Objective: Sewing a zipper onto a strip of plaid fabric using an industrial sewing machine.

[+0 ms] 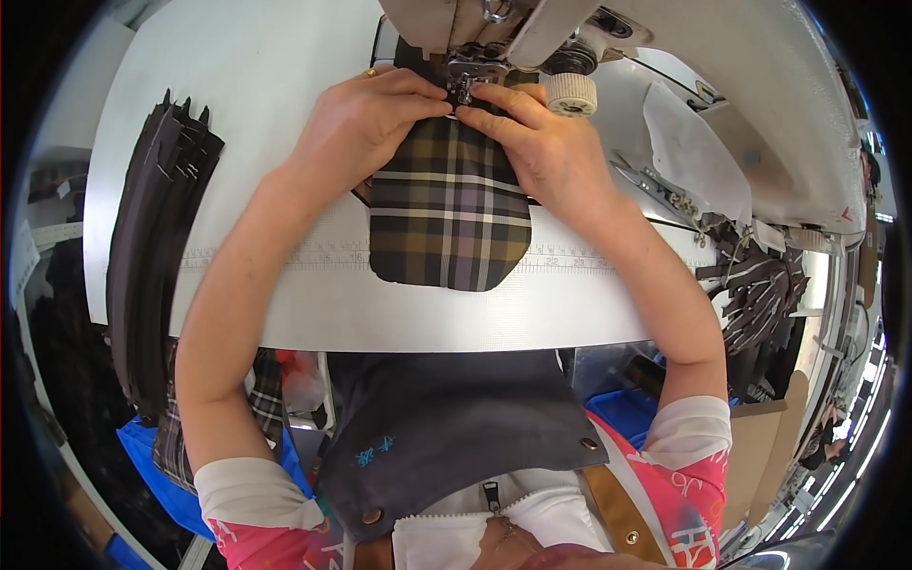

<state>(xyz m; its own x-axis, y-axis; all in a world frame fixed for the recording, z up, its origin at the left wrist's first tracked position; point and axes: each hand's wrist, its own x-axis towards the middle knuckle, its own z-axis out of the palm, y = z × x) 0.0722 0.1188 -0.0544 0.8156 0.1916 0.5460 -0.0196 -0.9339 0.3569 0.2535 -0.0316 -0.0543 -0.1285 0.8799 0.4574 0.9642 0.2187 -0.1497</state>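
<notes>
A plaid fabric piece in olive, black and white lies flat under the sewing machine, its rounded end toward me. Close to the presser foot, my left hand pinches the cloth's upper edge, thumb and fingers together. On the other side my right hand presses on the same cloth, its fingertips right beside the foot. Both hands nearly meet in front of the needle area. What lies under the fingertips is partly hidden.
Dark fabric strips hang over the table's left edge. To the right lie thread snips, a white sheet and a bundle of dark strips. A printed ruler scale crosses the white table. Blue bins stand below.
</notes>
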